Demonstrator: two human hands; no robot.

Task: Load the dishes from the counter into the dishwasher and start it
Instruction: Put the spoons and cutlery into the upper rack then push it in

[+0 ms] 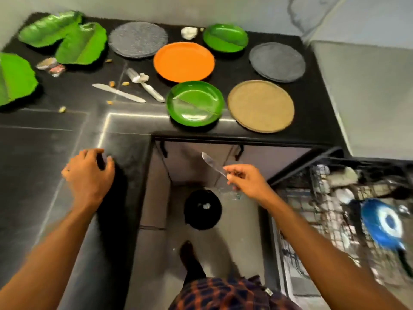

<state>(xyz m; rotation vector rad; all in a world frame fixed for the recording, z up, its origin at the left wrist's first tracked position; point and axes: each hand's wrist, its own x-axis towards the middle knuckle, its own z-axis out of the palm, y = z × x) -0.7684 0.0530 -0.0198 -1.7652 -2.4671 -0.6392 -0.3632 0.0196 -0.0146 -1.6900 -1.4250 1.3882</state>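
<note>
Far left on the tabletop (44, 139), three green leaf-shaped dishes (81, 44) crowd the corner. A crumpled wrapper (51, 67) lies just beside them, with crumbs scattered about. Nearer us, the left hand (89, 173) rests on the dark tabletop by its inner corner, fingers loosely curved. Its grip is slack, with nothing in it that I can make out.

Moving across, a table knife (118, 93) lies flat. Next to it is a second utensil (145, 85), spoon or fork, too blurred to call, with a white scrap on it. Behind them sits a speckled grey plate (138, 39), then the orange plate (184, 61) in the middle. The near green plate (195, 103) is right at the front edge. The far green plate (225, 38) sits at the back beside a white wad (189, 32).

Down on the floor stands a black bin (203, 209). Above it, in the air and clear of the tabletop, is the right hand (243, 180). Its grip is narrow, pinching the handle of the held knife (211, 162), blade pointing up and left.

Further right, a tan plate (260, 106) lies by the front edge, with a dark grey plate (277, 62) behind it. Far right, the dishwasher rack (317, 198) is pulled out with a blue plate (382, 222) standing in it. The rest of its load is a blur.
</note>
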